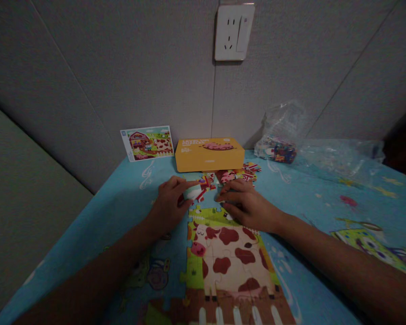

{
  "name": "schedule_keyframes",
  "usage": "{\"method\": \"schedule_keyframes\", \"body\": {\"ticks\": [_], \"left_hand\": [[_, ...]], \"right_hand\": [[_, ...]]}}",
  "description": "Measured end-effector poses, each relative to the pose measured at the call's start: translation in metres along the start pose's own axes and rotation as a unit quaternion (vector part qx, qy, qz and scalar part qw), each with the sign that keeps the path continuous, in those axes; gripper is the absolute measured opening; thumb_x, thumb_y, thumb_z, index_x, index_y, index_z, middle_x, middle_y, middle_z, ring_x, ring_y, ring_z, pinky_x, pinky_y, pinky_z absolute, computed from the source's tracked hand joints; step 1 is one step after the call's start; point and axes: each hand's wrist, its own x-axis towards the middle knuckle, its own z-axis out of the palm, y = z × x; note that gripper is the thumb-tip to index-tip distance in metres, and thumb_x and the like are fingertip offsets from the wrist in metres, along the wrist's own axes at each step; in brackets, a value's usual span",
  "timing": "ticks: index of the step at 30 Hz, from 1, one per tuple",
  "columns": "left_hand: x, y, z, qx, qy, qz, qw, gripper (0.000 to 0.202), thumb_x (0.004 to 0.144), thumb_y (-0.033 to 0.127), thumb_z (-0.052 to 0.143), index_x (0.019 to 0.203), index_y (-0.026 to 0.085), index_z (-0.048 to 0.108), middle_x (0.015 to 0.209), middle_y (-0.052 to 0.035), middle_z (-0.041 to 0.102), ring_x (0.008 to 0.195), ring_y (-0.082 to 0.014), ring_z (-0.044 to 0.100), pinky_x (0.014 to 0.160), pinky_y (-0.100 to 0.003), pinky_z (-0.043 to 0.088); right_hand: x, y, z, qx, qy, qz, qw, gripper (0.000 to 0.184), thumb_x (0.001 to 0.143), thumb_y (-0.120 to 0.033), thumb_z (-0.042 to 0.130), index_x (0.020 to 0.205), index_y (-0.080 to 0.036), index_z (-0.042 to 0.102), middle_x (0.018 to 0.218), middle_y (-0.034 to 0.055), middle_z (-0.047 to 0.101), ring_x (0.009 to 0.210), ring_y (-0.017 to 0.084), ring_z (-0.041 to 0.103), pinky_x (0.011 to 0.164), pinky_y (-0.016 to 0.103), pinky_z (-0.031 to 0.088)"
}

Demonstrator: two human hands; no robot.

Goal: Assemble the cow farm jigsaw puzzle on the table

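A partly assembled jigsaw puzzle (225,262) lies on the blue cloth, showing a white cow with brown patches and a green strip above it. Just beyond its upper left corner, my left hand (171,201) is closed with a puzzle piece (193,192), white and red, between thumb and fingers. My right hand (245,203) hovers over the puzzle's upper right edge with its fingers curled together. Whatever is at those fingertips is too small to make out. Loose puzzle pieces (228,176) with red and pink prints lie past both hands, partly hidden by the right one.
Behind the pieces stands a yellow puzzle box (209,155) against the grey wall. A reference picture card (149,143) leans to its left. To the right sits a clear plastic bag (279,137) of pieces, beside crumpled clear plastic (338,155). A wall socket (234,32) is above.
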Motion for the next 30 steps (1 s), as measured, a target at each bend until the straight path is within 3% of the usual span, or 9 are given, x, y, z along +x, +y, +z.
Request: {"method": "schedule_keyframes", "body": {"ticks": [4,7,9,13,17,23,30], "left_hand": [[0.005,-0.012,-0.002,0.013,0.086,-0.054,0.995,0.041,0.079,0.009,0.053,0.117,0.02,0.064,0.101,-0.0054,0.051,0.087,-0.0176,0.056,0.085,-0.034,0.051],[0.008,-0.023,-0.005,0.057,0.154,-0.125,0.978,0.046,0.079,0.014,0.058,0.125,0.017,0.058,0.109,-0.0089,0.05,0.091,-0.0203,0.057,0.088,-0.038,0.052],[0.009,-0.029,-0.008,0.088,0.165,-0.173,0.967,0.055,0.077,0.018,0.062,0.131,0.012,0.053,0.113,-0.0123,0.051,0.097,-0.0235,0.057,0.093,-0.041,0.05],[0.009,-0.032,-0.012,0.166,0.07,-0.243,0.953,0.045,0.085,0.032,0.058,0.125,0.012,0.06,0.114,-0.0148,0.058,0.108,-0.0304,0.056,0.098,-0.047,0.046],[0.007,-0.029,-0.013,0.248,-0.01,-0.244,0.937,0.046,0.088,0.046,0.051,0.121,0.017,0.066,0.118,-0.0165,0.057,0.111,-0.0354,0.054,0.092,-0.052,0.048],[0.008,-0.035,-0.017,0.245,-0.051,-0.242,0.938,0.05,0.083,0.022,0.052,0.132,0.018,0.058,0.12,-0.014,0.057,0.108,-0.0287,0.058,0.095,-0.042,0.048],[0.007,-0.037,-0.021,0.265,-0.041,-0.25,0.93,0.051,0.086,0.03,0.051,0.133,0.013,0.055,0.12,-0.0184,0.059,0.112,-0.0302,0.058,0.093,-0.039,0.049]], "right_hand": [[0.0,0.001,0.0,0.005,0.005,-0.004,1.0,0.023,0.088,-0.016,0.056,0.105,-0.017,0.071,0.104,0.0113,0.061,0.101,0.026,0.052,0.089,0.045,0.04],[0.0,0.0,0.0,0.006,0.005,-0.005,1.0,0.022,0.088,-0.016,0.055,0.104,-0.017,0.071,0.103,0.0114,0.062,0.1,0.026,0.052,0.089,0.045,0.041],[0.0,0.0,0.0,0.006,0.004,-0.006,1.0,0.022,0.089,-0.016,0.055,0.104,-0.017,0.071,0.103,0.0114,0.062,0.1,0.026,0.052,0.089,0.045,0.041],[-0.001,0.001,0.0,0.006,0.006,-0.008,1.0,0.023,0.09,-0.017,0.054,0.104,-0.016,0.071,0.102,0.0113,0.062,0.098,0.025,0.052,0.089,0.045,0.041],[-0.002,0.002,0.0,0.007,0.009,-0.008,1.0,0.022,0.09,-0.017,0.054,0.105,-0.017,0.071,0.102,0.0114,0.062,0.098,0.026,0.052,0.089,0.045,0.041],[-0.002,0.003,0.0,0.013,0.008,-0.009,1.0,0.022,0.09,-0.017,0.054,0.105,-0.017,0.071,0.103,0.0109,0.062,0.099,0.026,0.052,0.09,0.045,0.04],[-0.003,0.003,0.0,0.004,0.006,-0.009,1.0,0.023,0.091,-0.019,0.053,0.105,-0.017,0.071,0.101,0.0108,0.062,0.097,0.025,0.053,0.089,0.045,0.042]]}}
